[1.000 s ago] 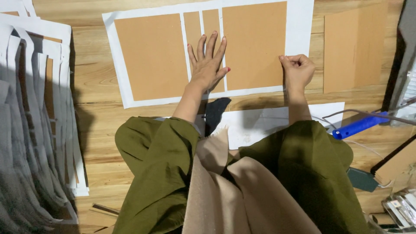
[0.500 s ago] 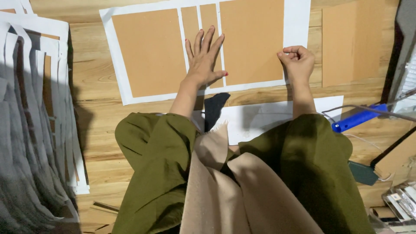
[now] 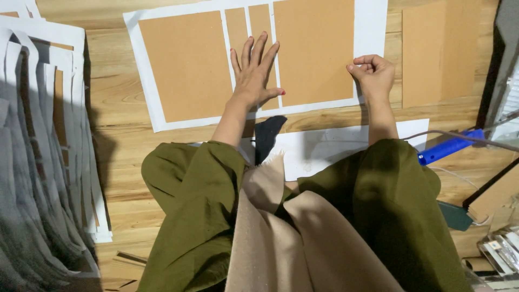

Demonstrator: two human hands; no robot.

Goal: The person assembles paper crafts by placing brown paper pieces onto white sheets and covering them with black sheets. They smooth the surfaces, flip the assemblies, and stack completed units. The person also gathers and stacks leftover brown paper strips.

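We are working on a white sheet point(image 3: 373, 32) lying across the upper centre of the frame on the wooden floor point(image 3: 119, 92), with brown cardboard panels stuck to it: a large left panel point(image 3: 186, 65), two narrow strips point(image 3: 259, 21) in the middle, and a large right panel point(image 3: 313, 51).

Left hand point(image 3: 254, 73): we are pressing it flat, fingers spread and fully extended, palm down over the lower ends of the narrow strips and the inner edge of the right panel. It is grasping nothing, only bearing down.

Right hand point(image 3: 373, 75): we are curling it into a loose fist at the lower right corner of the right panel, thumb and forefinger pinched together at the white border. Whether they are gripping the paper edge or only touching it, we cannot tell.

Judgement on technique: we should be keeping the left palm's weight even so the panels do not creep, and working the right-hand corner in small amounts, close to the sheet, to avoid tearing the border.

Near the right edge of the frame, a blue tool point(image 3: 448, 147) is lying well apart from both hands.
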